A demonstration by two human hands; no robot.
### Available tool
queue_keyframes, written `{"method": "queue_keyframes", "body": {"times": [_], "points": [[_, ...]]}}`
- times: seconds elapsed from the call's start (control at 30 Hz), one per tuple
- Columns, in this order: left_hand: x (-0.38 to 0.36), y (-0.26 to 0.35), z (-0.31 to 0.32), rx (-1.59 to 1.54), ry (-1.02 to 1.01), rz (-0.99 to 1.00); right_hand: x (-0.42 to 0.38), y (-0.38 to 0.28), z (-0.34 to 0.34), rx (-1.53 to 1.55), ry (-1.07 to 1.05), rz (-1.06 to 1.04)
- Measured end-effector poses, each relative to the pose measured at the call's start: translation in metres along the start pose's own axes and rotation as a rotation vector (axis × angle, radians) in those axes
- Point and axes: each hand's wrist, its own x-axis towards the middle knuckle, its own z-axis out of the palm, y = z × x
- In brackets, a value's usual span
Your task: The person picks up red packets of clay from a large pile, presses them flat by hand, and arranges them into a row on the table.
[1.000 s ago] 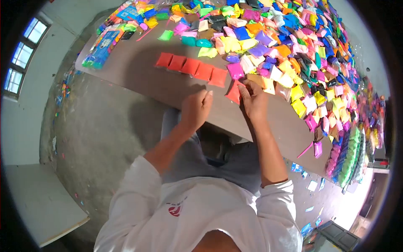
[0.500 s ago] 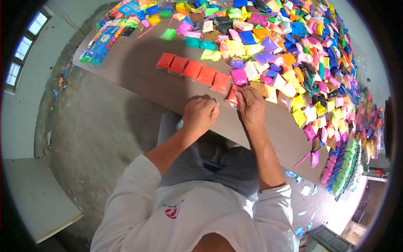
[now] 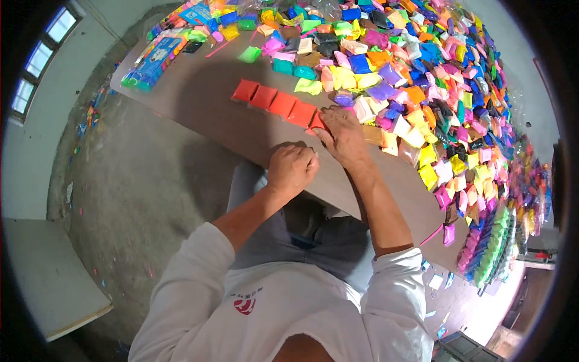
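A row of small, soft red packets (image 3: 281,104) lies on the brown tabletop, edge to edge and slanting down to the right. At the right end of this row, my right hand (image 3: 345,137) is closed on a red packet, thumb on the near side and fingers on the far side. The hand hides most of that packet. My left hand (image 3: 292,170) rests as a fist at the table's near edge, below the row. Nothing shows in it, though its palm side is hidden.
A big heap of colourful packets (image 3: 416,96) covers the table's far and right sides. Blue-labelled packs (image 3: 154,60) lie at the left end. Clear bags of packets (image 3: 491,247) stand at the right edge. The table's near edge (image 3: 199,134) runs diagonally before my lap.
My right hand has moved left and up with the red packet, to the row's right end, and now covers part of it. My left fist stays nearly in place. The view has shifted slightly.
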Motion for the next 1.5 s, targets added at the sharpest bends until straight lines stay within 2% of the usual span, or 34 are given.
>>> {"method": "queue_keyframes", "body": {"times": [0.17,0.23,0.27,0.33,0.37,0.4,0.5,0.57,0.6,0.67,0.73,0.8,0.83,0.97,1.27,1.37,1.5], "points": [[0.001,0.001,0.0,-0.033,0.029,0.021,-0.002,-0.011,-0.01,0.028,-0.057,0.079],[0.002,0.001,-0.001,-0.036,0.027,0.028,-0.002,-0.018,-0.014,0.107,0.104,0.067],[0.001,0.0,-0.001,-0.036,0.023,0.025,-0.004,-0.02,-0.017,0.108,0.107,0.067],[-0.001,-0.001,0.0,-0.035,0.028,0.025,-0.014,-0.016,-0.027,0.124,0.28,0.267],[-0.001,-0.001,0.001,-0.038,0.037,0.024,-0.026,-0.004,-0.023,0.206,0.37,0.399],[-0.001,-0.001,0.001,-0.042,0.034,0.025,-0.031,-0.004,-0.035,0.419,0.386,0.535],[0.0,0.0,0.002,-0.04,0.047,0.037,-0.052,-0.002,-0.061,0.405,0.377,0.654],[0.0,0.0,0.0,-0.024,0.028,0.03,-0.063,-0.005,-0.07,0.346,0.247,0.676],[0.0,0.0,0.0,-0.027,0.027,0.033,-0.063,-0.011,-0.072,0.344,0.25,0.678],[-0.001,0.0,0.002,-0.033,0.043,0.033,-0.057,-0.027,-0.07,0.3,0.095,0.566],[0.001,0.002,0.0,-0.01,0.034,0.04,-0.056,-0.03,-0.056,0.33,0.084,0.546],[0.002,0.002,-0.002,0.015,0.025,0.048,-0.049,-0.032,-0.044,0.132,0.098,0.316],[0.001,0.002,-0.002,0.012,0.021,0.04,-0.049,-0.028,-0.036,0.144,0.084,0.273],[0.002,0.004,-0.001,-0.008,0.053,0.039,-0.043,-0.027,-0.027,0.17,0.085,0.317],[-0.001,0.002,-0.002,0.02,-0.062,0.002,-0.012,-0.033,-0.028,-0.006,-0.007,0.186],[-0.001,0.0,0.003,-0.009,0.026,0.042,-0.017,-0.023,-0.013,-0.049,-0.018,0.147],[-0.002,0.002,0.003,-0.01,0.043,0.043,-0.018,-0.023,-0.007,-0.111,-0.011,0.121]]}}
